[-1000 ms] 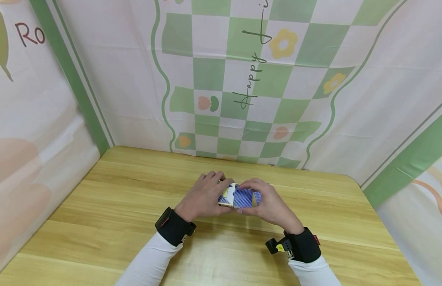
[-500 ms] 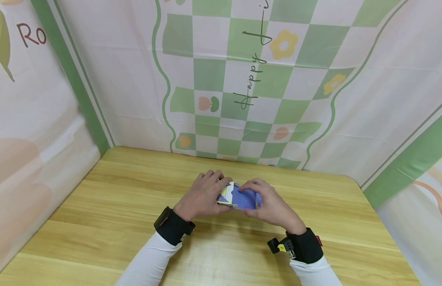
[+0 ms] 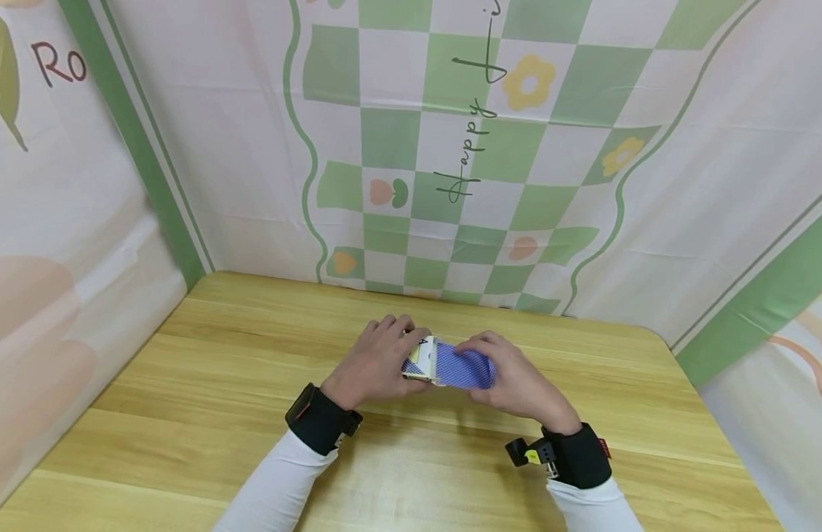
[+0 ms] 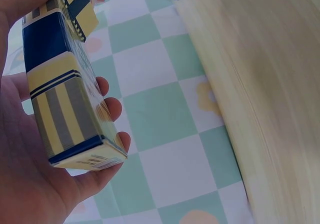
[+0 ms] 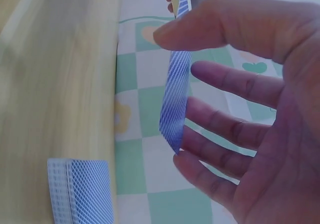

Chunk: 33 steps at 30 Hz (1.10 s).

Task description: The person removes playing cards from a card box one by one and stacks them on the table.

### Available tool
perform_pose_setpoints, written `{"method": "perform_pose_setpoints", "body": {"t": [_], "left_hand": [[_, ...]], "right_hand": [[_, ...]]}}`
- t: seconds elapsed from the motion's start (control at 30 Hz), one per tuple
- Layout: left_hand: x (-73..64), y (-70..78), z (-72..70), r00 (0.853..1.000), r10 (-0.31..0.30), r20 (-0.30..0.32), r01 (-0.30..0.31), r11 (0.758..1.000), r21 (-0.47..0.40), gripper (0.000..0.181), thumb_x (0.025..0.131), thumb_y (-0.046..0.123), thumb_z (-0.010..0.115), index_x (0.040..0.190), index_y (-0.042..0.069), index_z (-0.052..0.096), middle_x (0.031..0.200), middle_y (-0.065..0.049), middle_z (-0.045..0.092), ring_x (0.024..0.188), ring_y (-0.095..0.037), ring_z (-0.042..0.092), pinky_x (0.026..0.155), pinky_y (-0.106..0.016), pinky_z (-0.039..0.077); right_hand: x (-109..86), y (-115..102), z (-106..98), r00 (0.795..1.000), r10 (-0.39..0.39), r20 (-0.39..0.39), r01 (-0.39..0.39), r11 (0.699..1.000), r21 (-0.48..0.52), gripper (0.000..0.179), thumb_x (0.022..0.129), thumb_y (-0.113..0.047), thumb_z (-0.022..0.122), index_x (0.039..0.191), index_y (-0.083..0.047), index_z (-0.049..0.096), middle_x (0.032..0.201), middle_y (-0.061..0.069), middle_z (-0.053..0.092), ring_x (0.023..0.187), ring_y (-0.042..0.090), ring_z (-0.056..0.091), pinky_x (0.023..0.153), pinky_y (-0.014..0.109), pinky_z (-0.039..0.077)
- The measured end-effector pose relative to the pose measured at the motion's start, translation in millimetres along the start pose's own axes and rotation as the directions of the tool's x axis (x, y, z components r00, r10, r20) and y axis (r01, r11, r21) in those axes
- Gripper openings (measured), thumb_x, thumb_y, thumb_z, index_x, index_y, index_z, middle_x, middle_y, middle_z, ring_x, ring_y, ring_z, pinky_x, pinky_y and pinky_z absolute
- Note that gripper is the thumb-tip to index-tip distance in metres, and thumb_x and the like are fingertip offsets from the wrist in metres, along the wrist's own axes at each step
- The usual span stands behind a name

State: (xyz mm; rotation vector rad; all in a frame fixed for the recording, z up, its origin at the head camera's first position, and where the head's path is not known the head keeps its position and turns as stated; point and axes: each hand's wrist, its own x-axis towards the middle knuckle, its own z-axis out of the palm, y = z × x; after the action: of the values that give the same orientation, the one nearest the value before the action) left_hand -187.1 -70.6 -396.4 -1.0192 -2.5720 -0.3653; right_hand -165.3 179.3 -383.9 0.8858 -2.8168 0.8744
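My left hand [image 3: 378,366] grips a playing card box [image 3: 420,362] with blue, cream and white print and an "A" on its top face. In the left wrist view the striped side of the box [image 4: 62,99] lies between thumb and fingers, and its lid sticks out at the far end. Blue-backed playing cards [image 3: 463,367] reach from the box's right end to my right hand [image 3: 514,380], which pinches them between thumb and fingers. The right wrist view shows these cards [image 5: 175,99] nearly edge-on, as a thin slanted strip. Their left end is hidden at the box.
A block of blue-patterned cards [image 5: 85,191] shows against the table at the lower left of the right wrist view. Both hands are over the wooden table [image 3: 218,399]. A printed cloth [image 3: 384,133] hangs behind the far edge, with more cloth at both sides.
My right hand has shifted right, away from the box, and a longer stretch of blue card backs shows. The left hand has moved very slightly left with the box.
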Motion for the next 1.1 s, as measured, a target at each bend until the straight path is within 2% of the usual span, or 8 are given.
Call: {"method": "perform_pose_setpoints", "body": {"t": [0.33, 0.57, 0.87, 1.1], "left_hand": [[0.4, -0.6, 1.3, 1.000, -0.016, -0.004, 0.016, 1.000, -0.021, 0.075, 0.068, 0.064, 0.065, 0.126, 0.020, 0.052, 0.108, 0.002, 0.045, 0.097, -0.017, 0.043, 0.078, -0.036, 0.036], [-0.2, 0.2, 1.0, 1.000, -0.022, 0.000, 0.022, 1.000, -0.020, 0.074, 0.067, 0.064, 0.066, 0.126, 0.020, 0.052, 0.107, 0.002, 0.045, 0.098, -0.017, 0.043, 0.078, -0.036, 0.037], [-0.3, 0.7, 0.2, 0.999, -0.033, 0.016, 0.033, 0.999, -0.017, 0.074, 0.067, 0.065, 0.065, 0.126, 0.021, 0.052, 0.107, 0.002, 0.044, 0.098, -0.017, 0.043, 0.080, -0.037, 0.037], [-0.3, 0.4, 0.8, 0.999, -0.033, 0.012, 0.033, 0.999, -0.016, 0.074, 0.067, 0.066, 0.065, 0.125, 0.021, 0.052, 0.107, 0.003, 0.045, 0.099, -0.017, 0.043, 0.080, -0.037, 0.037]], "right_hand": [[-5.5, 5, -11, 0.998, 0.061, -0.007, -0.062, 0.997, -0.036, 0.056, 0.067, -0.018, 0.077, 0.119, -0.020, 0.058, 0.118, 0.000, 0.048, 0.102, 0.023, 0.049, 0.079, 0.036, 0.046], [-7.0, 7, -15, 0.993, 0.100, -0.065, -0.105, 0.990, -0.089, 0.054, 0.068, -0.023, 0.078, 0.119, -0.018, 0.058, 0.116, 0.005, 0.049, 0.101, 0.026, 0.050, 0.078, 0.041, 0.046], [-6.8, 8, -16, 0.977, 0.165, -0.136, -0.186, 0.970, -0.156, 0.054, 0.068, -0.025, 0.077, 0.117, -0.013, 0.059, 0.117, 0.011, 0.050, 0.101, 0.031, 0.051, 0.076, 0.044, 0.046], [-5.8, 11, -16, 0.955, 0.231, -0.184, -0.265, 0.945, -0.189, 0.055, 0.068, -0.029, 0.077, 0.117, -0.009, 0.060, 0.116, 0.016, 0.052, 0.099, 0.032, 0.052, 0.075, 0.045, 0.046]]}}
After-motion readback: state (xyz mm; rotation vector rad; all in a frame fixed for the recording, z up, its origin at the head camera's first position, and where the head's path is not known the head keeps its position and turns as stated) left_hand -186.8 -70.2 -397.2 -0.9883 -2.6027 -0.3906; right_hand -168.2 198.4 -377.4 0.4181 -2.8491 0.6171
